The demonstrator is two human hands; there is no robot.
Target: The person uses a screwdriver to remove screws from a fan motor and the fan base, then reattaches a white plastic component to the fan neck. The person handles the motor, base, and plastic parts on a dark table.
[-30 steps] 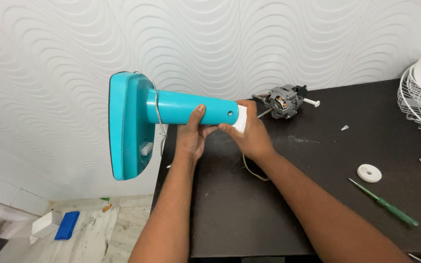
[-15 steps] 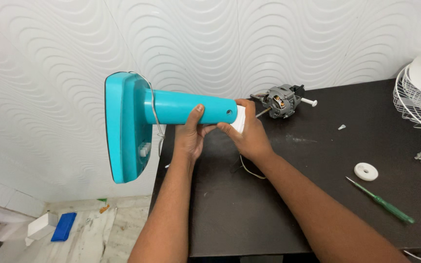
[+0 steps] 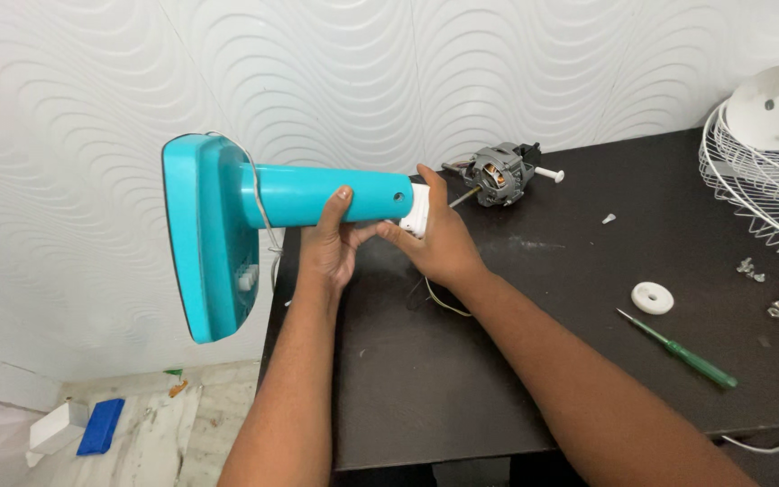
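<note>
Floor, far left: pale tiles below the table edge, with a blue flat object (image 3: 100, 426) beside a white block (image 3: 58, 427) lying on them.
Wall: white, with raised wavy ridges, running behind everything.
Turquoise fan stand (image 3: 227, 230): held sideways in the air, off the left end of the table. Its wide flat base faces left, and its round column points right toward the hands. A thin white cord (image 3: 259, 203) loops over the base and hangs down beside it.
Left hand (image 3: 331, 242): closed around the underside of the column, with the thumb lying up across its front. It is gripping the stand.
White end piece (image 3: 417, 210): a small white part at the right tip of the column, between the two hands.
Right hand (image 3: 436, 236): wrapped around that white tip, fingers closed on it, thumb raised above.
Table (image 3: 462, 379): dark, nearly black, filling the lower right of the view.
Motor (image 3: 498, 173): a grey fan motor with copper windings, resting on the table against the wall, just beyond the right hand. Thin wires (image 3: 444, 302) trail from under the wrist.
White ring (image 3: 652, 298): a small round disc lying flat on the table, well right of the hands.
Screwdriver (image 3: 678, 349): green handled, lying at a slant just below the ring.
Wire fan guard (image 3: 764, 171): white, at the far right edge, partly cut off, with a few small screws (image 3: 750, 267) near it.
</note>
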